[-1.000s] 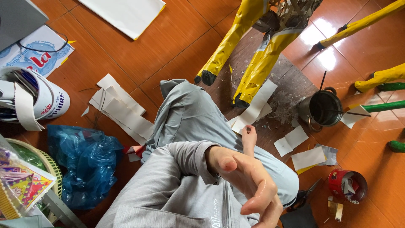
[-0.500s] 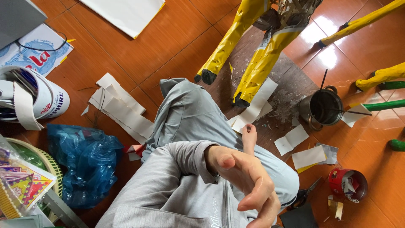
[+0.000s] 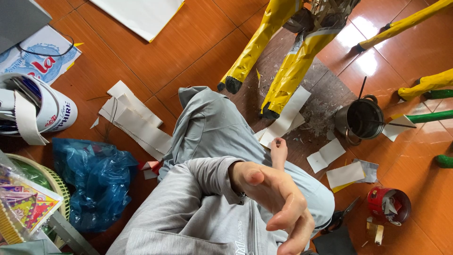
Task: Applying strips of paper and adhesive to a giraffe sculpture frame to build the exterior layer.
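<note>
The yellow-papered frame legs [image 3: 291,71] stand on the floor ahead. They look fully covered, though the woven frame top [image 3: 330,7] seems bare (much left, I judge). 2 white paper strips [image 3: 283,120] lie at their feet. The left hand [image 3: 276,200] hangs empty, fingers loosely spread. The glue pot [image 3: 361,119] sits nearby.

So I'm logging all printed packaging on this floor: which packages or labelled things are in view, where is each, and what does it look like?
Flat printed sheet: top left on the tiles, white and light blue with red lettering.
White bucket: left edge, lying on its side, round, printed label, paper strips inside.
Colourful packet: bottom left, clear wrap over a bright patterned card.
Red tin: lower right, small, round, open.
</note>
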